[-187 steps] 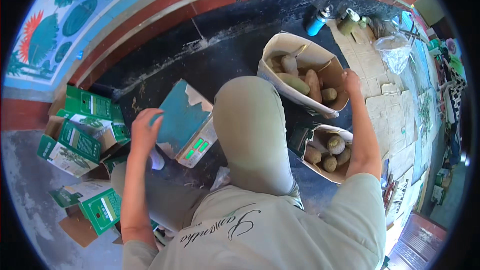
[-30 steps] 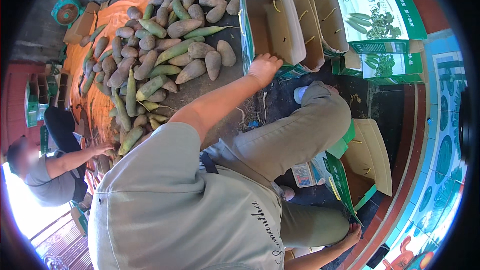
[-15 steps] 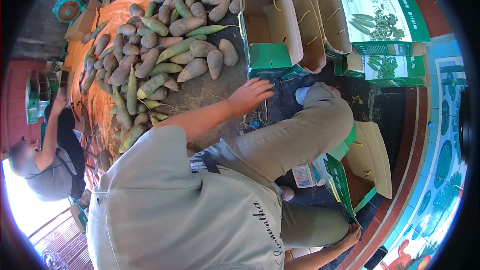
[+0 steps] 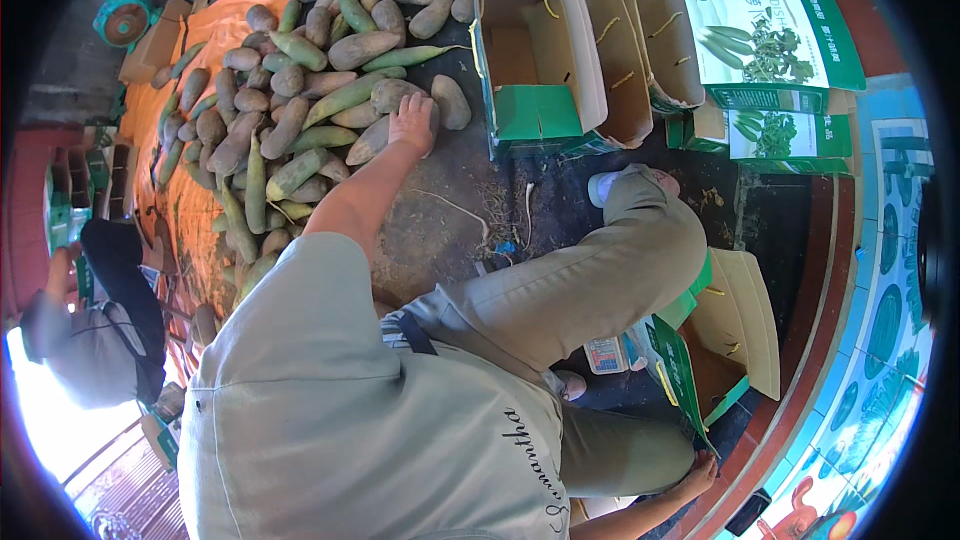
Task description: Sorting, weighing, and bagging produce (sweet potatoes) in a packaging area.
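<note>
My left hand [image 4: 410, 126] reaches over the right side of a heap of soil-covered radishes [image 4: 362, 48]. Its fingers curl over one brownish radish [image 4: 432, 128], which still lies in the heap; another radish [image 4: 452, 102] is just beside it. Beyond my right knee, my right hand [image 4: 698, 477] has its fingers closed at the lower corner of an open green carton [image 4: 690, 380]. Part of that grip is hidden, as the fingers are small at this distance. The carton's tan inside and yellow cord handles show.
Several open cartons [image 4: 540, 115] stand in a row at the top, by printed radish boxes [image 4: 760, 30]. A digital scale [image 4: 606, 355] sits between my legs. An orange sheet [image 4: 185, 210] lies under the heap. Another person [image 4: 95, 340] is at the far left. A green fan [image 4: 125, 18] stands behind.
My left hand has moved left and up from beside the open cartons onto a radish at the heap's edge. My right hand has stayed at the carton corner. The other person's arm has lowered.
</note>
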`<state>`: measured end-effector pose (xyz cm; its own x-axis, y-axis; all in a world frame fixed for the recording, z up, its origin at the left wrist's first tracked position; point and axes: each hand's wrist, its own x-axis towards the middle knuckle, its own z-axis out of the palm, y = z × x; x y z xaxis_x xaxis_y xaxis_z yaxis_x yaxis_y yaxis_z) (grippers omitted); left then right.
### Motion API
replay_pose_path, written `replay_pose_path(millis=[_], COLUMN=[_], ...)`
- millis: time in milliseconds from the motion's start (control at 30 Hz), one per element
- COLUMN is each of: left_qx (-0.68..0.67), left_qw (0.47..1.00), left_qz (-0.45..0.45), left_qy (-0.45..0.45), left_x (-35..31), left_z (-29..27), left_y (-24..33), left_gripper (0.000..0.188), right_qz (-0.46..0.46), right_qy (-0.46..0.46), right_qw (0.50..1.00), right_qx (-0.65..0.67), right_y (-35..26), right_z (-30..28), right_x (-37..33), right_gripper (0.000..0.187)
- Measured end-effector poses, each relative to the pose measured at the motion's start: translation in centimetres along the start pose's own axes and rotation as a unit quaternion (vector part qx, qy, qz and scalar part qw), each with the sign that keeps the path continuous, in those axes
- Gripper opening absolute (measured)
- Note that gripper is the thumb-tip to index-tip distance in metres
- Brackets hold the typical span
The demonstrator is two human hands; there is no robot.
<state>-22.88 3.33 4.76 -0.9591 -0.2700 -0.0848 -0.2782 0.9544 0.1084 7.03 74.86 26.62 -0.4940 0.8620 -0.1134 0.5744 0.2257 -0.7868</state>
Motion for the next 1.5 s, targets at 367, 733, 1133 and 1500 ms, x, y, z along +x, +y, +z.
replay_pose_path(millis=[367, 733, 1133, 1500], left_qx=[0.059, 0.117, 0.067, -0.232], left_qw=[0.981, 0.972, 0.977, 0.969], left_qz=[-0.046, -0.032, -0.048, -0.063], left_qy=[-0.182, -0.201, -0.197, -0.051], left_x=[3.1, 3.6, -3.2, -11.8], left_z=[0.5, -1.1, -0.2, -13.0], left_y=[0.0, 1.0, 0.0, 7.0], left_gripper=[0.059, 0.048, 0.055, 0.078], right_qz=[0.001, -0.114, -0.367, -0.463], right_qy=[0.002, 0.108, 0.060, -0.330], right_qw=[0.999, 0.968, 0.903, 0.794], right_qx=[-0.035, -0.195, -0.216, -0.216], right_y=[-1.0, -4.9, -13.5, -17.7], right_z=[-0.4, -2.4, 7.3, 11.9], right_x=[-1.5, -3.0, -7.9, -6.3], right_gripper=[0.031, 0.028, 0.021, 0.050])
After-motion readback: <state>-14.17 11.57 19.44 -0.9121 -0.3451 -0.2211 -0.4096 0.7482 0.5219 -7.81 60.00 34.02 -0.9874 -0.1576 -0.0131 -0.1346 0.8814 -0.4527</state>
